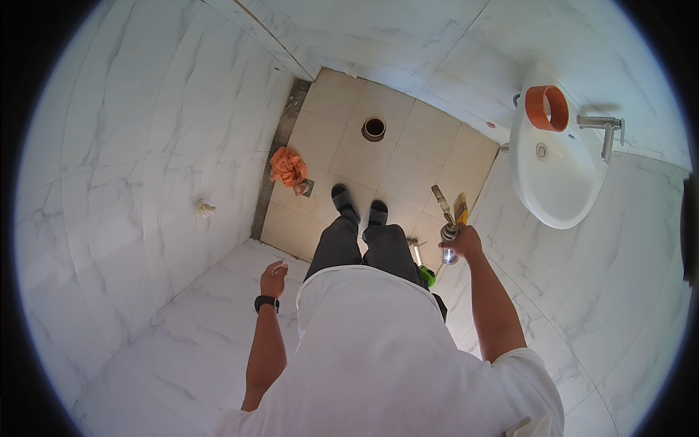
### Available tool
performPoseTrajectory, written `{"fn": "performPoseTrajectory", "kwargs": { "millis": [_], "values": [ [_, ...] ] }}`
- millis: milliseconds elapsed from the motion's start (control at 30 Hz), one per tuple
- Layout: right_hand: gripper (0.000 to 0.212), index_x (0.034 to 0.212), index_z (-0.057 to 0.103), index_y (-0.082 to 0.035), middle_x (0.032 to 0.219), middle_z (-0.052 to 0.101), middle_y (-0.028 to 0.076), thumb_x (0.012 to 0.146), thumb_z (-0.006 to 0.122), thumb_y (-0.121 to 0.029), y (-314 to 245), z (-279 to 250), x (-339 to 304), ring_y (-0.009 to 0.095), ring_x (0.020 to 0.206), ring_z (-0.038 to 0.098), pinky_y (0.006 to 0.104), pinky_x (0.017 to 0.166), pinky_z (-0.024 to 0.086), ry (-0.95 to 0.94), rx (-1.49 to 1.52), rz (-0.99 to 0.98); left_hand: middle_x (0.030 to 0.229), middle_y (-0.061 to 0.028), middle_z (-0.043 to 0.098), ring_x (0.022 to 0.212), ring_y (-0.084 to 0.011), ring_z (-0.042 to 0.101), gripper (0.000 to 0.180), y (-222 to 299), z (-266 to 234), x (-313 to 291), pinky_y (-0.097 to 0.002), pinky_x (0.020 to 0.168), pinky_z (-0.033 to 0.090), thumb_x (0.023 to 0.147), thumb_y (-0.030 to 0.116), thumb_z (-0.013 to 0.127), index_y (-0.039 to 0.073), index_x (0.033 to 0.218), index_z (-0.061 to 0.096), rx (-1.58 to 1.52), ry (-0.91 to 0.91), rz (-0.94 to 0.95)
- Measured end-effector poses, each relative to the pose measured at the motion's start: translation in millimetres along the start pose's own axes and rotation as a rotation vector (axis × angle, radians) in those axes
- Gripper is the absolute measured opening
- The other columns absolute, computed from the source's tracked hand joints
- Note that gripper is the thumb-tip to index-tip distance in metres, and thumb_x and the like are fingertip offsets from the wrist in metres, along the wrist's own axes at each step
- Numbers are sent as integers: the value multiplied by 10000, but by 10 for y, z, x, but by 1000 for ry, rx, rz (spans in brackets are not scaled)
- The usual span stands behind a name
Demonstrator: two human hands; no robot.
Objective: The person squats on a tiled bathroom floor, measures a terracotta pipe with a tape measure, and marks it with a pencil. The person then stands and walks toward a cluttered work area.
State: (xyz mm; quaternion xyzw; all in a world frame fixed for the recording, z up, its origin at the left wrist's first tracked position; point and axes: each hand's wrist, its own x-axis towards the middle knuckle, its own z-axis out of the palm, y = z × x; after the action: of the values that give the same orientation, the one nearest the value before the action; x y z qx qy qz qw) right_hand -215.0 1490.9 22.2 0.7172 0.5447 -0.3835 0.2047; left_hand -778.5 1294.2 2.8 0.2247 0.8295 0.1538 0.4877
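Right hand (466, 240) raised, gripping metal fitting (448, 234); left hand (274, 280) curled.

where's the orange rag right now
In the head view the orange rag lies on the floor tiles at the left wall's foot, left of the person's shoes.

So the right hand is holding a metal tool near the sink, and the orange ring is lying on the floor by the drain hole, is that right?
Not quite. The head view shows the orange ring resting on the rim of the white sink, beside the tap, not on the floor by the drain hole. The rest stands: the right hand holds a metal tool near the sink.
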Motion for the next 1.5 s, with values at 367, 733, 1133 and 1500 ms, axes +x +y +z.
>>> {"fn": "performPoseTrajectory", "kwargs": {
  "millis": [367, 733, 1133, 1500],
  "values": [
    [849, 1275, 625, -64, 1173, 651, 214, 592, 940, -456, 27, 186, -52, 377, 1100, 666, 457, 928, 552, 79, 152, 3, 1113, -102, 741, 913, -183, 724, 490, 39, -59, 294, -298, 721, 551, 938, 338, 704, 6, 1295, 656, 191, -106, -107],
    [751, 1157, 674, -60, 1040, 704, 191, 581, 952, -454, 603, 477, -378, 363, 1004, 705, 456, 869, 574, -14, 83, 165, 980, -118, 743, 844, -180, 684, 485, 694, -10, 234, -320, 763, 544, 938, 329, 733, -36, 1249, 665, 101, 9, 243],
    [825, 1228, 642, -51, 1095, 689, 198, 581, 959, -453, 355, 871, -832, 358, 1029, 703, 449, 860, 577, 106, 346, 259, 996, -85, 745, 855, -191, 708, 452, 184, -152, 1151, -319, 730, 545, 946, 331, 696, 14, 1268, 678, 804, -348, 335],
    [781, 1203, 671, -77, 1103, 713, 182, 582, 959, -455, -2, 802, -848, 341, 1025, 713, 449, 880, 580, 28, 387, 476, 1002, -93, 740, 817, -158, 685, 474, 1248, -462, 1462, -297, 700, 543, 944, 340, 711, -15, 1256, 676, 219, -274, -117]
  ]
}}
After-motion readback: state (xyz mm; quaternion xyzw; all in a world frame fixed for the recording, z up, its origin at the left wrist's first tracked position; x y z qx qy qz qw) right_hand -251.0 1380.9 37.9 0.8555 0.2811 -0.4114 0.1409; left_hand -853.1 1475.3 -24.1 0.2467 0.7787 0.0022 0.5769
